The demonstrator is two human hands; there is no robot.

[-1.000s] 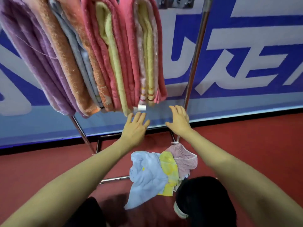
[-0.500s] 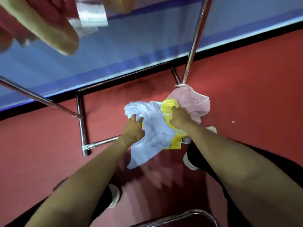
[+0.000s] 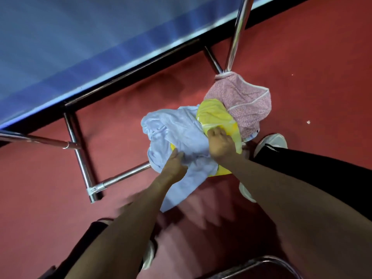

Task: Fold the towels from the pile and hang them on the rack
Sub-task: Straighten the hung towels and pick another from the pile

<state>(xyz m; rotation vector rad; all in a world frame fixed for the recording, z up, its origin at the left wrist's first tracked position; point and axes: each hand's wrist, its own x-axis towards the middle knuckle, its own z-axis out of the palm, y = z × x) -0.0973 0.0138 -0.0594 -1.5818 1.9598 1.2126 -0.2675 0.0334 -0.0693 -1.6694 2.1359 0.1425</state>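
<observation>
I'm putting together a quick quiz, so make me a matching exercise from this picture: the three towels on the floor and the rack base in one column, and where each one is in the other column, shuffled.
Column one:
1. light blue towel
2. yellow towel
3. pink towel
4. rack base

Column two:
a. at the foot of the upright pole
b. the left hand is on it
c. shiny metal, left of the pile
d. between the other two towels

Pairs: 1-b, 2-d, 3-a, 4-c.

Red floor (image 3: 314, 57), 3 crumpled towels (image 3: 181, 133), chrome rack base (image 3: 80, 158)
</observation>
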